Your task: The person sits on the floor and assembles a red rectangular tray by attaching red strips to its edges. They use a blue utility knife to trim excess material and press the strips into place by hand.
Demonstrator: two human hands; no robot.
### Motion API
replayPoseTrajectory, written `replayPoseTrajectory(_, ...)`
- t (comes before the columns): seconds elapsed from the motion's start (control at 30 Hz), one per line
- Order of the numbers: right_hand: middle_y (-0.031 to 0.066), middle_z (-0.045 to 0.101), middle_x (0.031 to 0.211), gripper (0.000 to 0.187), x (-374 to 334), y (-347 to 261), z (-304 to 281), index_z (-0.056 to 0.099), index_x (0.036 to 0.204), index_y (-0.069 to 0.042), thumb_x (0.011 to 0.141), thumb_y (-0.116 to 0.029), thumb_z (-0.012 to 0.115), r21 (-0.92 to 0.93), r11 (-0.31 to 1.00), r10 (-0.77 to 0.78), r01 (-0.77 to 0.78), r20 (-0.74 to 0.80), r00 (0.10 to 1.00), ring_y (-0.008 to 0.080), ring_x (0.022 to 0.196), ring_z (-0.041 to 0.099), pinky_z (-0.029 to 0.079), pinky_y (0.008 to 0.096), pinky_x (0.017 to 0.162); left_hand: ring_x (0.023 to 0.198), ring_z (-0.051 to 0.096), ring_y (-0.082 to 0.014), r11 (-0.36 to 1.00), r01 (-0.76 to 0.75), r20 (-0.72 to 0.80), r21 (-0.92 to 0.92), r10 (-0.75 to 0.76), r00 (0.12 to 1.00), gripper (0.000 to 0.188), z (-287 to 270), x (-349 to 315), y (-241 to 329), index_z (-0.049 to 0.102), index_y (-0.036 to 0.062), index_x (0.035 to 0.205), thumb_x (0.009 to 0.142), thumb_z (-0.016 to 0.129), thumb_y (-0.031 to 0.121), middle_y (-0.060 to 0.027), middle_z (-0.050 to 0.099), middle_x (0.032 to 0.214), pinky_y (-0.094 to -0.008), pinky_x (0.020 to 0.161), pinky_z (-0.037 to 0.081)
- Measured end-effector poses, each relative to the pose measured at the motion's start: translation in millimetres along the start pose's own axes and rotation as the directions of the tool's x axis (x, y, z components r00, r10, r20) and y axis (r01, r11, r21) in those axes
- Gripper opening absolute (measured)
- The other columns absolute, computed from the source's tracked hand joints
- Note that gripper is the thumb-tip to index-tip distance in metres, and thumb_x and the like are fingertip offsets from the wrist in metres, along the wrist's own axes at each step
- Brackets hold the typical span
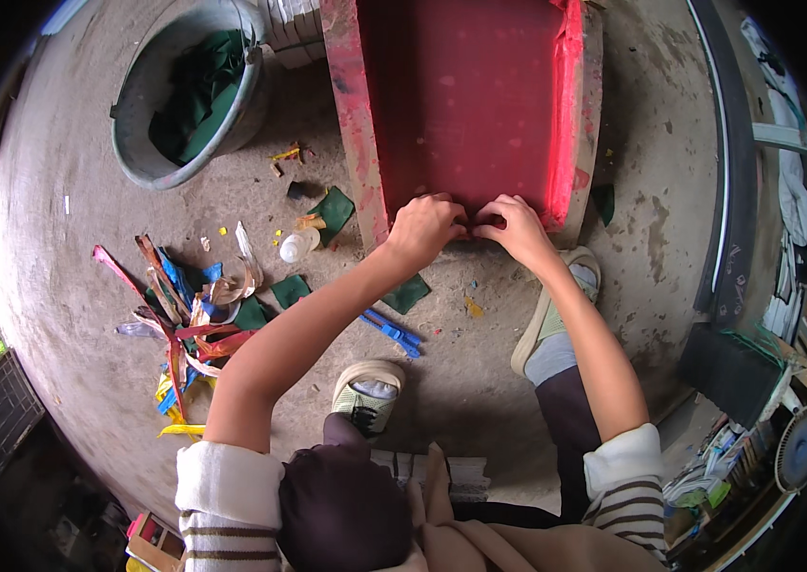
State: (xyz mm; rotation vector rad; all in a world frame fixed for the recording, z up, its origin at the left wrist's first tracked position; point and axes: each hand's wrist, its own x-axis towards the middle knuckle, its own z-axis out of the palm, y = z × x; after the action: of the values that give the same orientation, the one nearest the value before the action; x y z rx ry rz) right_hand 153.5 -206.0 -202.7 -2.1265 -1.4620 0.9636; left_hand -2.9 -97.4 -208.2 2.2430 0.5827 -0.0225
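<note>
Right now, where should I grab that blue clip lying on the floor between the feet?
Probably pinch the blue clip across its narrow middle, coming straight down from above. It lies flat on the concrete floor, long and thin, slanting down to the right, with open space along both long sides.

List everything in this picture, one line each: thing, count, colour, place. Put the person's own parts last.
Frame with red sheet: one, red, top centre on the floor, near edge under both hands.
Basin: one, grey, top left, holding dark green pieces.
Strip pile: one heap, red, blue, yellow and tan, left on the floor.
Green scraps: several, dark green, scattered between basin and feet.
Blue clip: one, blue, floor beside the left foot.
Fan: one, pale, lower right edge.
Sandals: two, cream, on the person's feet.
Left hand: pinching the sheet's near edge.
Right hand: pinching the same edge, beside the left.
</note>
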Motion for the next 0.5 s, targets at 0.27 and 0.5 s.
replayPoseTrajectory(0.27,0.0111,0.06,0.086,0.019,-1.3,-6.3,0.5,0.067,0.087,-0.003,0.071,-0.013,0.07,-0.101,0.994,-0.058,0.053,-0.051,0.997,0.0294,0.088,0.055,0.044,0.0385,0.08,0.089,0.058,-0.0223,0.852,-0.125,-0.028,0.509,0.161,0.987,0.017,21.9,-9.1,8.6,0.054,0.004,0.09,0.075,0.061,0.006,-0.0089,0.054,0.088,-0.0288,0.062,0.056)
replayPoseTrajectory(0.5,0.0102,0.061,0.085,0.016,-5.4,-11.6,9.0,0.064,0.089,-0.002,0.074,-0.003,0.062,-0.291,0.943,-0.204,0.159,-0.131,0.97,0.0287,0.087,0.058,0.049,0.0386,0.075,0.088,0.058,-0.025,0.87,-0.075,-0.074,0.487,0.127,0.989,0.017,28.0,-7.3,7.3,0.054,0.0026,0.089,0.074,0.059,0.004,-0.0104,0.054,0.088,-0.0312,0.064,0.055)
